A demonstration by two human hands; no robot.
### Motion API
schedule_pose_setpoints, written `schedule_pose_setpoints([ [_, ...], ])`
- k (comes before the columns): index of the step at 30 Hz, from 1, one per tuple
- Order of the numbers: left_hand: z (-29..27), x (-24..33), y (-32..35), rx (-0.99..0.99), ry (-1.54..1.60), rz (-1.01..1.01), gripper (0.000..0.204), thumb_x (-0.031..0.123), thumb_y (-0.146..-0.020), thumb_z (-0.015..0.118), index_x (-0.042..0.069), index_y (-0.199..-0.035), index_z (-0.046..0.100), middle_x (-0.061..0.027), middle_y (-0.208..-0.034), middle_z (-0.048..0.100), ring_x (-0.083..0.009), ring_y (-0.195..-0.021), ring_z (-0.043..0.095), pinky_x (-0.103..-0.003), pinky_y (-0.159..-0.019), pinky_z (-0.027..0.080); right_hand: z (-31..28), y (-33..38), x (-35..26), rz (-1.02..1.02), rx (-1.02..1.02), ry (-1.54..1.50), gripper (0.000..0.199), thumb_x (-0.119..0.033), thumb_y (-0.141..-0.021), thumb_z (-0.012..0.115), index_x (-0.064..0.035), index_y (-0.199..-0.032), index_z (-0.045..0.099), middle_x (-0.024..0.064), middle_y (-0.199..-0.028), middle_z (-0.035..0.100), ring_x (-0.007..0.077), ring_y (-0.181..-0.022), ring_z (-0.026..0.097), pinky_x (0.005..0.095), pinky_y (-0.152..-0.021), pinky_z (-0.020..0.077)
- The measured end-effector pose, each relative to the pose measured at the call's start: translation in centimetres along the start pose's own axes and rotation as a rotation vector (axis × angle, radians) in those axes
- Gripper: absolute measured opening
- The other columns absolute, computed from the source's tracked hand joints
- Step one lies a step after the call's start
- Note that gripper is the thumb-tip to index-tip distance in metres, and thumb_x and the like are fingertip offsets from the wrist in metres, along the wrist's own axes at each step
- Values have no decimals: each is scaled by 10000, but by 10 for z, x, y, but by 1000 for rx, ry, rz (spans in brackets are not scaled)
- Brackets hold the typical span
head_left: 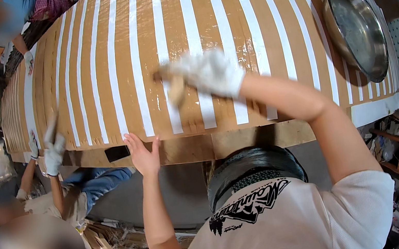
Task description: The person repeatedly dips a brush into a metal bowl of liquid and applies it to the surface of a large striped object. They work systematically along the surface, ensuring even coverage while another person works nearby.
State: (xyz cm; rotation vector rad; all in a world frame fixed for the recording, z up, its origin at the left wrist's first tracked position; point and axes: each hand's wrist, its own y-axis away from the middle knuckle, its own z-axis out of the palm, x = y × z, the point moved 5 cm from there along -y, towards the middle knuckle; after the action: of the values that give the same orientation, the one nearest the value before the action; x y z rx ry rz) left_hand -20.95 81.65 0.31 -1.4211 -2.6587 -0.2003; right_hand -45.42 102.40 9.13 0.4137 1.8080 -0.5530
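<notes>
My right hand [212, 73], in a whitish work glove, is closed around a wooden tool that looks like a brush [177, 92]. Motion smears both, so the bristles do not show clearly. They are over a wide brown sheet [118, 74] with white stripes running away from me. Around the brush the surface shines as if wet. Bare and with fingers spread, my left hand [144, 154] rests on the sheet's near edge, left of the brush, and holds nothing.
A large round metal basin [359, 29] sits on the sheet at right. At left a co-worker's gloved hand [54, 153] holds a long, blurred tool; another person's gloved hand [28, 60] touches the far left edge. A black-wrapped round object [253, 165] stands below the near edge.
</notes>
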Motion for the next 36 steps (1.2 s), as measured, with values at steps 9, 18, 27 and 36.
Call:
schedule_pose_setpoints([
  [9, 1, -2, 2, 35, 31, 6, 880, 489, -875, 634, -89, -1441, 290, -281, -1521, 245, -405, -1423, 234, -404, -1147, 263, -115, 8, 29, 299, 209, 956, 298, -394, -902, 551, -107, -930, 623, 94, -913, 681, 269, -849, 662, 353, -735, 531],
  [18, 8, -9, 7, 82, -36, 6, 872, 525, -873, 619, -74, -1433, 320, -266, -1515, 272, -406, -1405, 273, -407, -1105, 334, -12, 103, -15, -21, -249, 858, 327, -129, -856, 529, -116, -1180, 574, 163, -1177, 614, 264, -1033, 637, 363, -703, 537],
  [27, 14, -11, 8, 194, 16, 71, 867, 501, -851, 646, -103, -1402, 355, -296, -1487, 310, -449, -1381, 296, -422, -1104, 334, -50, 117, 12, 273, 42, 860, 415, -225, -915, 534, -22, -1277, 520, 201, -1270, 562, 189, -973, 631, 292, -753, 526],
  [36, -11, -23, 21, 121, 333, 128, 723, 286, -845, 702, -64, -1390, 381, -261, -1485, 331, -431, -1372, 320, -413, -1095, 352, -20, 55, -36, 222, -40, 700, 278, -273, -831, 730, -33, -971, 732, 172, -827, 697, 253, -729, 670, 359, -651, 525],
])
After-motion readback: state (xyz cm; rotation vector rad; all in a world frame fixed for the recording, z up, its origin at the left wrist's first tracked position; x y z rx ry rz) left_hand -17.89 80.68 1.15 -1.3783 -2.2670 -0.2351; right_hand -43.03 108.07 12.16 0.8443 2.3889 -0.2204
